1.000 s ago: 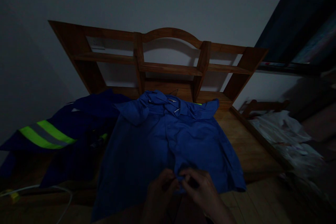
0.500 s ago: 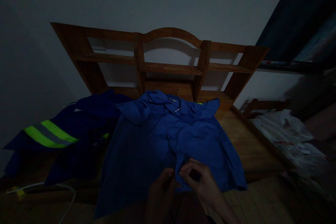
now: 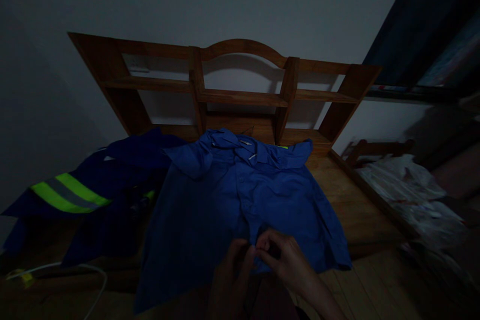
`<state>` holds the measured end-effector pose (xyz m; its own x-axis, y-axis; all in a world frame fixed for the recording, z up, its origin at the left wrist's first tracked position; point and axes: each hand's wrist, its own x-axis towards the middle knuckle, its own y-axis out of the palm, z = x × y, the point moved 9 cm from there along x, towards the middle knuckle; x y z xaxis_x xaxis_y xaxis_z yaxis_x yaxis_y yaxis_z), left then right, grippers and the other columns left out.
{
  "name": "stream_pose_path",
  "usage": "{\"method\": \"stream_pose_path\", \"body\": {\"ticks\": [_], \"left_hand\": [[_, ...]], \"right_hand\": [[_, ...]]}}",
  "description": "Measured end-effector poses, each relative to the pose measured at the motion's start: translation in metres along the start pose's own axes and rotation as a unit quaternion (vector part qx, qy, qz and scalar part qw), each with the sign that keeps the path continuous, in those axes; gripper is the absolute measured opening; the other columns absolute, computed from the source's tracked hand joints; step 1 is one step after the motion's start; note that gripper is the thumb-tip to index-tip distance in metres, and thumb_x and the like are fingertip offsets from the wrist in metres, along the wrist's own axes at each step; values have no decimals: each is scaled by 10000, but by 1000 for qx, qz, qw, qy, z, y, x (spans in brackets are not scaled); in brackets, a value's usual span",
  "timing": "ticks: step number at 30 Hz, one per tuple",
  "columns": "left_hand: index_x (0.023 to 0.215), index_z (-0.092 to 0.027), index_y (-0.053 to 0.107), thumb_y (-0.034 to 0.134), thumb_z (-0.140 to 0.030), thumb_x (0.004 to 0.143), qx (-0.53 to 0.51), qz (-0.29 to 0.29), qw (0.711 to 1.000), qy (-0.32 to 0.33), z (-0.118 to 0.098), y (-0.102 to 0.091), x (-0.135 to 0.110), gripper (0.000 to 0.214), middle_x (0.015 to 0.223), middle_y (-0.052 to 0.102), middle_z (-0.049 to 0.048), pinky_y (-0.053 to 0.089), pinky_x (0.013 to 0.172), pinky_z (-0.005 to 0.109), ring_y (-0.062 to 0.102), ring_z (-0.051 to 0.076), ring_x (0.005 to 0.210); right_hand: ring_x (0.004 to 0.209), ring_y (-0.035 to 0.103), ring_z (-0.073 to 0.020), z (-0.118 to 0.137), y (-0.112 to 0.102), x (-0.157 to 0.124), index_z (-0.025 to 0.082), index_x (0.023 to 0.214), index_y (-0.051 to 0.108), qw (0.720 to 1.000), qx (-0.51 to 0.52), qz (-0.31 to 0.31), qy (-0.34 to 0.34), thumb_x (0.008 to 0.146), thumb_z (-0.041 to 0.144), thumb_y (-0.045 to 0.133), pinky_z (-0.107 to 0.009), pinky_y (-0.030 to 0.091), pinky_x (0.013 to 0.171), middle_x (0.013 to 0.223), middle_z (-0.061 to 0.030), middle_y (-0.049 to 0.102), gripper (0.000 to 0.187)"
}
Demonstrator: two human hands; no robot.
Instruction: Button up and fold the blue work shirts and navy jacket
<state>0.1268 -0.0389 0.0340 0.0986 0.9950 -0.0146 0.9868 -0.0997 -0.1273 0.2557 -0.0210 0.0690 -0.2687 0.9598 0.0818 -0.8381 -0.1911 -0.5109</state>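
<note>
A blue button-up shirt lies spread over the wooden desk, collar toward the shelf and lower hem toward me. Both hands meet at its front placket near the hem. My left hand pinches the placket edge between thumb and fingers. Just to its right, my right hand is closed in a pinch on the same cloth, its fingertips touching those of the left. Whether a button lies between the fingers is hidden by the dim light. Higher on the placket, a button shows.
Left of the shirt lies a dark blue garment with a yellow-grey reflective band. A white cable hangs at the front left. Behind stands a wooden shelf. Plastic bags sit by a chair on the right.
My two hands have come closer together at the placket, fingertips now meeting. The shirt lies nearly as before, and the view has shifted slightly.
</note>
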Motion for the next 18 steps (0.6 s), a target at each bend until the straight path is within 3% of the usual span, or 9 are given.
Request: {"method": "stream_pose_path", "body": {"ticks": [3, 7, 18], "left_hand": [[908, -196, 547, 520, -403, 827, -17, 1, 1000, -25, 8, 4, 5, 223, 875, 655, 45, 516, 717, 260, 640, 186, 842], [959, -194, 509, 525, -377, 836, -32, 4, 999, -40, 18, 7, 8, 222, 890, 644, 40, 504, 725, 254, 636, 181, 870], [1006, -200, 529, 522, -375, 830, 5, -29, 999, -28, 15, 1, 5, 248, 881, 659, 41, 493, 716, 250, 640, 175, 818]], "right_hand": [[762, 571, -116, 5, 3, -3, 213, 851, 586, 999, -35, 12, -21, 861, 243, 554, -214, 402, 691, 816, 16, 596, 45], [810, 571, -129, 6, 7, -6, 218, 892, 561, 996, -72, 27, -35, 880, 226, 520, -225, 398, 728, 862, 8, 590, 43], [800, 592, -149, -3, 10, -7, 234, 915, 553, 998, -51, 26, -2, 864, 226, 517, -220, 411, 703, 849, 2, 617, 63]]}}
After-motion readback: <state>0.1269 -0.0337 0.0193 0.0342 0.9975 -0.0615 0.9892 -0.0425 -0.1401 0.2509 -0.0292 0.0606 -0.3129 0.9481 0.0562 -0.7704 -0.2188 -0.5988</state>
